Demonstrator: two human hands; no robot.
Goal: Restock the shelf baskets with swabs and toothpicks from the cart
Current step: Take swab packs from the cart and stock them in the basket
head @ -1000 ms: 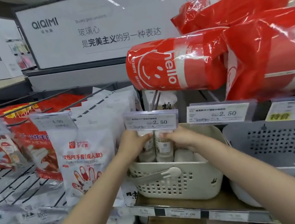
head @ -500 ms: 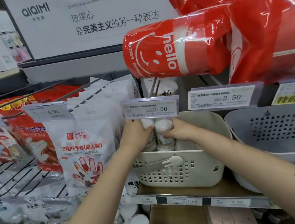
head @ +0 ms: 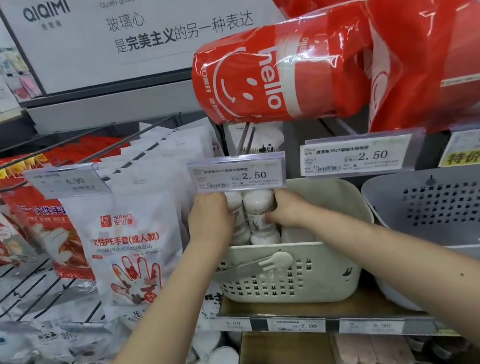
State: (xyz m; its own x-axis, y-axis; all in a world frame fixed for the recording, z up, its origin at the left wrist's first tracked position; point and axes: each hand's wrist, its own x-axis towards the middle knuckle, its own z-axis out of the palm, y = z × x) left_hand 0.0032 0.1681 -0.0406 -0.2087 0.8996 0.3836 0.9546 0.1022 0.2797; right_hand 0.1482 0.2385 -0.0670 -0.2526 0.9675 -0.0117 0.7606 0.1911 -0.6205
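Over the cream basket [head: 319, 277], both hands (left [head: 211, 219]; right [head: 290, 210]) gripping 2 swab tubs [head: 259, 210].

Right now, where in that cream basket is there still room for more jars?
The cream basket is crowded at its left, where both hands, left hand and right hand, hold swab jars. Its right side, toward the grey basket, shows bare wall. The grey basket looks empty as far as visible.

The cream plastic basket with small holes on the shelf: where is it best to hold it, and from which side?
Probably grip the cream plastic basket by its front rim, coming from the front: price tags overhang its top, and the grey perforated basket crowds its right side.
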